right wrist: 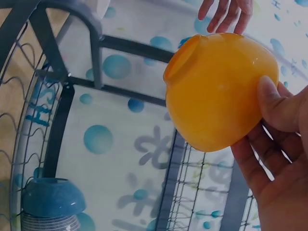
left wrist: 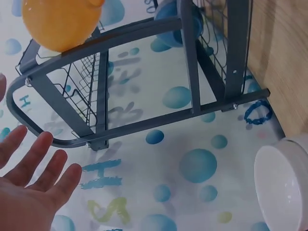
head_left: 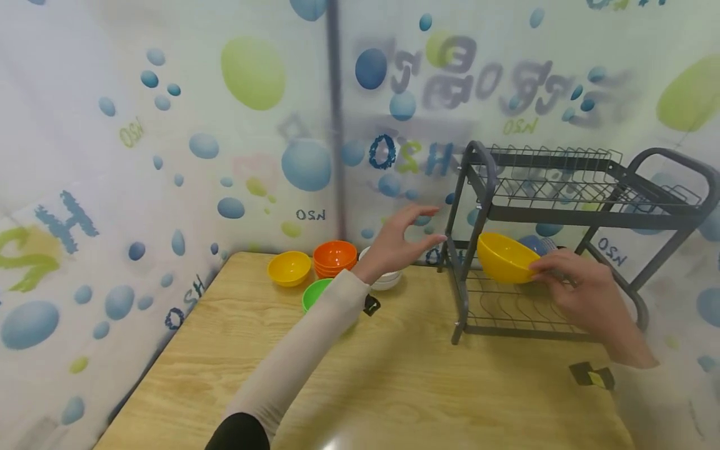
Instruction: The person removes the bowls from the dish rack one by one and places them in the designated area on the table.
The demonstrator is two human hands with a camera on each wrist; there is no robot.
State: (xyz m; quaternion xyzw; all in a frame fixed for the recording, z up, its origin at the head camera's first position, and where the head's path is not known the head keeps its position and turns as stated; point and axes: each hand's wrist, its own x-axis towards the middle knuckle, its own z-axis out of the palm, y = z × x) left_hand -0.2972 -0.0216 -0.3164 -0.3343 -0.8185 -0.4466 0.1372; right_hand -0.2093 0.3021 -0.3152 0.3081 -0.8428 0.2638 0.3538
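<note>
My right hand [head_left: 585, 297] pinches the rim of a yellow bowl [head_left: 503, 259], held tilted in front of the dark metal two-tier dish rack [head_left: 540, 215]. The right wrist view shows the thumb on one side of this bowl and the fingers on the other. My left hand [head_left: 399, 240] hovers left of the rack, thumb and fingers spread with nothing between them. On the rack's lower level, partly hidden behind the yellow bowl in the head view, sits a blue bowl [right wrist: 54, 197] beside a striped dish [right wrist: 50, 223].
At the table's back left stand another yellow bowl [head_left: 289, 270], a stack of orange bowls [head_left: 335, 256], a green bowl [head_left: 314, 294] and white bowls [head_left: 387, 281]. My left forearm partly covers the green and white ones. A patterned curtain [head_left: 253, 156] hangs behind the wooden table [head_left: 427, 387].
</note>
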